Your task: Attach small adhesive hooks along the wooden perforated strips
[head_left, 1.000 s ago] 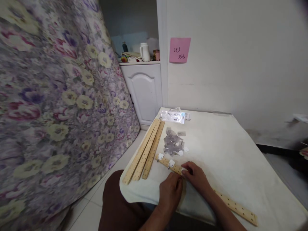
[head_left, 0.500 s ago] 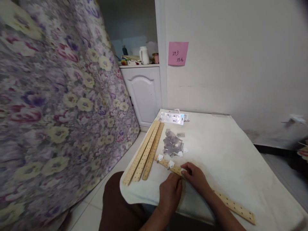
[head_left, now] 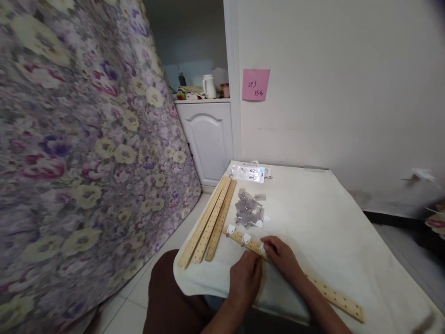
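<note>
A long wooden strip with rows of holes (head_left: pixel 330 296) lies slantwise across the cloth-covered table (head_left: pixel 323 222). Two small white hooks (head_left: pixel 246 238) sit on its far end. My right hand (head_left: pixel 281 257) pinches a third white hook (head_left: pixel 263 250) against the strip, fingers closed. My left hand (head_left: pixel 245 280) rests beside it with curled fingers pressed on the strip's near edge. A heap of small grey and white hooks (head_left: pixel 248 212) lies just beyond the strip.
Three more perforated wooden strips (head_left: pixel 210 222) lie side by side along the table's left edge. A clear packet (head_left: pixel 248 173) sits at the far corner. A flowered mattress (head_left: pixel 79 153) leans at the left. A white cabinet (head_left: pixel 208 137) and pink note (head_left: pixel 255 85) are behind.
My hands stay at the same spot on the strip, the right fingers shifting slightly on the hook. The head camera has tipped down a little, so the scene sits lower.
</note>
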Tool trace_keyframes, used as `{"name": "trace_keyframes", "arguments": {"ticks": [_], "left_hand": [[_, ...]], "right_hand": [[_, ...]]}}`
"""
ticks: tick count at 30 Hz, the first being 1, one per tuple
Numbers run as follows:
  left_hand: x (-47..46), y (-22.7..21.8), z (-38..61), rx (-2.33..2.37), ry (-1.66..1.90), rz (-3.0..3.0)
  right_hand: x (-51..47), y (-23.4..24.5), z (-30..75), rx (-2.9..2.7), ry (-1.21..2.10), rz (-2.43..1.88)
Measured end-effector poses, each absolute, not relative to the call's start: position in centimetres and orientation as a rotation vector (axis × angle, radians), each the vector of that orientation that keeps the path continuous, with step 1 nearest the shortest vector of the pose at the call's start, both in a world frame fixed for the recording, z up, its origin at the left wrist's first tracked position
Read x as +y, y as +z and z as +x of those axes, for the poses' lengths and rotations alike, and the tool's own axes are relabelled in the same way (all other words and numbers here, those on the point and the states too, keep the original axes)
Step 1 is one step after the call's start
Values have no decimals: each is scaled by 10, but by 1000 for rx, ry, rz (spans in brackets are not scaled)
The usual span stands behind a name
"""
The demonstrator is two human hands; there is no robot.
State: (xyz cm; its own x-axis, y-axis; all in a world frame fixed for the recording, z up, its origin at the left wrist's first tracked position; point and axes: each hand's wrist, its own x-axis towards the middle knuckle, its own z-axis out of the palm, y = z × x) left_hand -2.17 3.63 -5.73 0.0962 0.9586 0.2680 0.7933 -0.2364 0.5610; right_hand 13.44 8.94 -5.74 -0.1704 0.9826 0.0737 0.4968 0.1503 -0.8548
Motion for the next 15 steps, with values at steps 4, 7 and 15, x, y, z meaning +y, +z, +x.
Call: {"name": "trace_keyframes", "arguments": {"ticks": [4,7,15], "left_hand": [[36,-59,-23,1708,887,2054],[35,-60,-24,1733,896,2000],[34,-59,-25,1705,931,1924]], "right_hand": [[96,-57,143,-1716,944,-1384],[110,-51,146,-1717,941,-1417],[162,-47,123,-1740,818,-1753]]}}
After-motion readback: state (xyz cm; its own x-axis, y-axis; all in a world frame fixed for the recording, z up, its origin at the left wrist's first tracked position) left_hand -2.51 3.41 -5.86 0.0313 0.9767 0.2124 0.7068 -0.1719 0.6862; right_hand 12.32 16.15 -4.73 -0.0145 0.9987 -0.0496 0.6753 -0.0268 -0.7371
